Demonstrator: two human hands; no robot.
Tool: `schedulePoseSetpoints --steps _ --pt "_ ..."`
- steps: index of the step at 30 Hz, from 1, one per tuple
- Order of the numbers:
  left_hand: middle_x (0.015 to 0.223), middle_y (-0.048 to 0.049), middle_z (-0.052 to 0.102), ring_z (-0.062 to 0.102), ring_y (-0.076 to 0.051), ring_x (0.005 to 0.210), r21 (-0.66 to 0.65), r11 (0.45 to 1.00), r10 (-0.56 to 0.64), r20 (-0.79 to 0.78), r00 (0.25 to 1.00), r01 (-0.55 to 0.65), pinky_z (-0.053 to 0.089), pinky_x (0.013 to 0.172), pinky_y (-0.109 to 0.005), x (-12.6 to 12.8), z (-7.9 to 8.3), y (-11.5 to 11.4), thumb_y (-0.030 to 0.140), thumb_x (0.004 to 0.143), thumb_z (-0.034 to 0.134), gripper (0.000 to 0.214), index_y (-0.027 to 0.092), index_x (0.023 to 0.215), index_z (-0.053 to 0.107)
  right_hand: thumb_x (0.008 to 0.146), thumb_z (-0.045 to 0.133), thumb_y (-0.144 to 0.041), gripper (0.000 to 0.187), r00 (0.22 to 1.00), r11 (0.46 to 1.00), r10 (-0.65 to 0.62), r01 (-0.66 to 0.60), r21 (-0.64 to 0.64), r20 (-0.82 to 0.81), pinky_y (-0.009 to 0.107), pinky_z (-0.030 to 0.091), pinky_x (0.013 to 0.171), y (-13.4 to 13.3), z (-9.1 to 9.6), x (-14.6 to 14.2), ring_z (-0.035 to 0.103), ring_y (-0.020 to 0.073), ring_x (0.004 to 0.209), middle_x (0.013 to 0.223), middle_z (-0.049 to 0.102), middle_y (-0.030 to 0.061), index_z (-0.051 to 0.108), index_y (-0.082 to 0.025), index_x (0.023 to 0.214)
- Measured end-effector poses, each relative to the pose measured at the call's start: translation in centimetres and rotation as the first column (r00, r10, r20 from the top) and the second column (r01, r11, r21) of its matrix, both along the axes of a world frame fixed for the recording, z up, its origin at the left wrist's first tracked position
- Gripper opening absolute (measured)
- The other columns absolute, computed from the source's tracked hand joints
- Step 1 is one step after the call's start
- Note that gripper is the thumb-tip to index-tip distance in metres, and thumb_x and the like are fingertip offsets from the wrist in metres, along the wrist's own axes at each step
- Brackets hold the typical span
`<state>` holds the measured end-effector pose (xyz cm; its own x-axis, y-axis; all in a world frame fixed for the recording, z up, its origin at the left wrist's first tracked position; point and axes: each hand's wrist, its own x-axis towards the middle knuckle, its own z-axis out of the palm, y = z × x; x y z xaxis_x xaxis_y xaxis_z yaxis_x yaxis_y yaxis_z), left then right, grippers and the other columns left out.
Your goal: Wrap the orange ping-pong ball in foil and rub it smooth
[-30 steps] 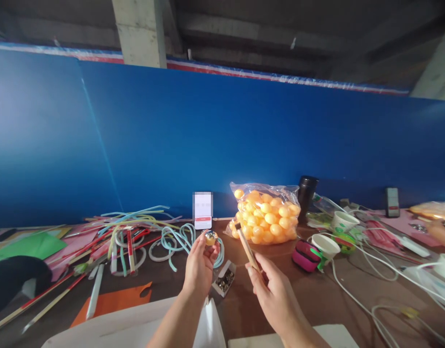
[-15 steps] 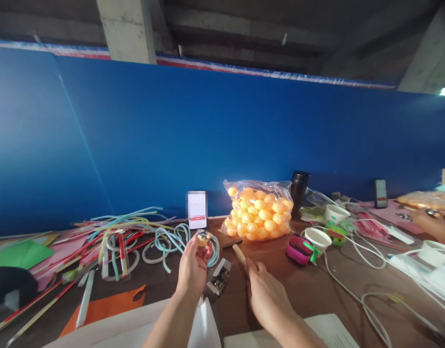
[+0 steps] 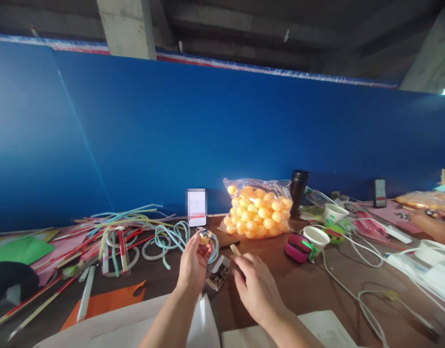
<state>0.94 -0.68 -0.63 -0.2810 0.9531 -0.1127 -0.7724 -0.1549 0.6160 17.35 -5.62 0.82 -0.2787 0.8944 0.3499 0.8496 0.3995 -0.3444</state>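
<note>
My left hand (image 3: 194, 261) holds a shiny silver-and-gold ball (image 3: 205, 236) upright in its fingertips. To the right, my right hand (image 3: 257, 285) is low over the table, its thumb apart from its stretched fingers. A pale wooden stick (image 3: 234, 249) shows its end beyond those fingers; the rest of it is hidden under the hand. Between my hands sits a small open box (image 3: 218, 275) of tiny dark, shiny pieces too small to name. A thin dark object (image 3: 230, 245) lies just behind the stick.
A clear bag of orange balls (image 3: 259, 212) stands at the back, beside a black bottle (image 3: 300, 193). Tubes and strips (image 3: 124, 232) clutter the left. Paper cups (image 3: 316, 237), a purple pouch (image 3: 295, 247) and white cables (image 3: 353, 290) occupy the right. Another person's hand (image 3: 433, 224) is far right.
My right hand has shifted left and its thumb has spread from the fingers, covering more of the wooden stick. My left hand still holds the ball in nearly the same place.
</note>
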Motion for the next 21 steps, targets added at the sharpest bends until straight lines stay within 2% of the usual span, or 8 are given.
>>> schedulePoseSetpoints --steps 5,12,21 --pt "0.078 -0.0064 0.068 0.065 -0.012 0.064 0.005 1.0 -0.025 0.016 1.0 0.025 0.054 0.061 -0.022 -0.1 0.1 0.0 0.02 0.082 0.063 0.017 0.013 0.098 0.065 0.089 0.052 -0.012 0.026 0.995 0.996 0.094 -0.094 0.007 -0.023 0.028 0.044 0.083 -0.1 0.2 -1.5 0.061 0.0234 0.096 0.094 0.067 0.0047 0.068 -0.027 0.104" --pt "0.075 -0.0063 0.066 0.064 -0.013 0.063 0.009 0.999 -0.048 0.031 0.998 0.048 0.054 0.058 -0.021 0.1 0.2 -0.1 0.019 0.084 0.06 0.011 0.012 0.092 0.063 0.088 0.051 -0.009 0.025 0.995 0.995 0.1 -0.1 0.012 0.005 0.026 0.044 0.079 0.2 -0.3 -2.2 0.062 0.0211 0.091 0.091 0.068 0.0027 0.07 -0.025 0.095" --pt "0.078 -0.006 0.067 0.063 -0.011 0.06 0.007 0.998 -0.06 0.039 0.997 0.06 0.053 0.057 -0.021 0.4 0.3 -0.2 0.018 0.084 0.061 0.014 0.012 0.097 0.063 0.089 0.05 -0.011 0.028 0.996 0.996 0.087 -0.086 -0.006 0.032 0.027 0.045 0.076 0.7 -1.1 -2.5 0.065 0.0219 0.09 0.093 0.07 0.0027 0.07 -0.027 0.1"
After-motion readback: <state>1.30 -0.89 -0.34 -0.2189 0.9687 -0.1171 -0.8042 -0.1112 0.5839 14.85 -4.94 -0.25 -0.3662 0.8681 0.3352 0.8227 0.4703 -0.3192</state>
